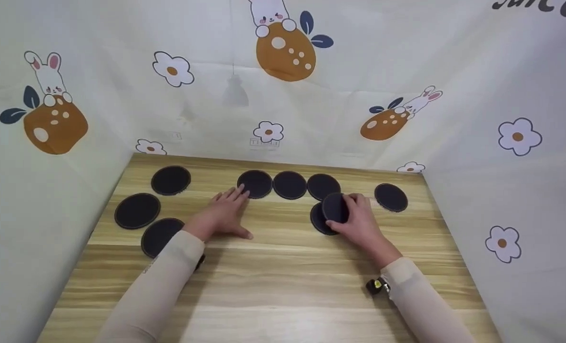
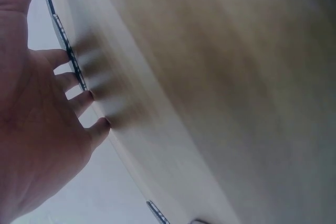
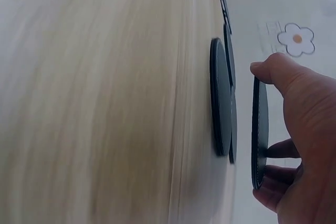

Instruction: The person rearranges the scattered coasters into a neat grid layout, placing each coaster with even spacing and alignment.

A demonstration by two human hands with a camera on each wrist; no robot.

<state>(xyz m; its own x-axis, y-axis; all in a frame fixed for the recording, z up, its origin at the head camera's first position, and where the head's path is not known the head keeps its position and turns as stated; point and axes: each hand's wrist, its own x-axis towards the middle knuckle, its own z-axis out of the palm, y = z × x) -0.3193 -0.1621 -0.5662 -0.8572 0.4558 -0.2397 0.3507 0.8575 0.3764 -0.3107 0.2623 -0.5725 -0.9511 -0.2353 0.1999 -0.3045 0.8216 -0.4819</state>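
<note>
In the head view my right hand [image 1: 361, 224] grips a round black coaster [image 1: 335, 208] by its edges. The right wrist view shows this held coaster [image 3: 260, 135] raised off the table, pinched between thumb and fingers. Partly beneath it lies another black coaster [image 1: 319, 221]. My left hand [image 1: 223, 212] is spread out, its fingertips touching the lower edge of a black coaster [image 1: 257, 183] at the back. Beside that one lie a middle coaster [image 1: 290, 185] and a right-hand coaster [image 1: 323, 186], in a row. The left wrist view shows the left hand [image 2: 47, 114] with straight fingers.
On the left lie an upper coaster [image 1: 170, 180], a middle coaster [image 1: 137, 210] and a lower coaster [image 1: 159, 236], the last partly hidden by the left sleeve. One more coaster [image 1: 391, 197] lies at the right. Printed cloth walls [image 1: 207, 119] enclose the wooden table [image 1: 283, 286].
</note>
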